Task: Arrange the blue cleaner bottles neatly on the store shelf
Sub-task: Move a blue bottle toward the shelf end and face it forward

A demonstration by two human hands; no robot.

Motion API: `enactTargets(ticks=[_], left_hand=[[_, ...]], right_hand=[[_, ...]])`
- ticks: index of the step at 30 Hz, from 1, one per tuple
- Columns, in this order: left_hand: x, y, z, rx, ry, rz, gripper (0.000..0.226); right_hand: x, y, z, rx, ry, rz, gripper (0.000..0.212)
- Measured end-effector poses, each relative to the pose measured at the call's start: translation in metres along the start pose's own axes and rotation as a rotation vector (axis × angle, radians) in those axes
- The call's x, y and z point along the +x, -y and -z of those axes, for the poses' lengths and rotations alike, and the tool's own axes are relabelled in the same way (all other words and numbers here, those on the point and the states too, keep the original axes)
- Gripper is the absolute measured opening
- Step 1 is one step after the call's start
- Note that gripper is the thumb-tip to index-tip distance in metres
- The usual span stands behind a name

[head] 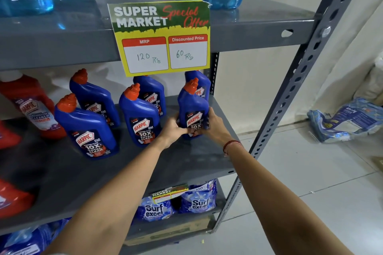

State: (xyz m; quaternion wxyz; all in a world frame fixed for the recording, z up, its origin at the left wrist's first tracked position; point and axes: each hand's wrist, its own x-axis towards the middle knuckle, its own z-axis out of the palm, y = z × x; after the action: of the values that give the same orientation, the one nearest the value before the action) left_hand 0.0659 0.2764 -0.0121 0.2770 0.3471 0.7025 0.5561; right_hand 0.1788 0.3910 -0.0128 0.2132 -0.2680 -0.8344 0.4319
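Blue plastic, the rightmost front bottle [193,107] sits clasped between the left hand [173,130] and right hand [215,125]; better to square its label forward, level with its neighbour [139,116].

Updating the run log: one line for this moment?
both hands gripping front-right blue Harpic bottle | upright on middle shelf | five other blue bottles standing
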Motion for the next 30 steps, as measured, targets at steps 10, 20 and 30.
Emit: enactTargets(ticks=[10,20,30], left_hand=[[-0.021,0.017,-0.006,0.156,-0.191,-0.082,0.042],[-0.040,0.014,-0.025,0.210,-0.183,0.000,0.040],[-0.082,0.012,-0.051,0.227,-0.149,-0.052,0.042]], right_hand=[[-0.005,-0.010,0.004,0.123,0.079,-0.072,0.082],[-0.034,-0.006,0.016,0.172,0.095,-0.138,0.070],[-0.101,-0.015,0.017,0.134,-0.020,-0.124,0.063]])
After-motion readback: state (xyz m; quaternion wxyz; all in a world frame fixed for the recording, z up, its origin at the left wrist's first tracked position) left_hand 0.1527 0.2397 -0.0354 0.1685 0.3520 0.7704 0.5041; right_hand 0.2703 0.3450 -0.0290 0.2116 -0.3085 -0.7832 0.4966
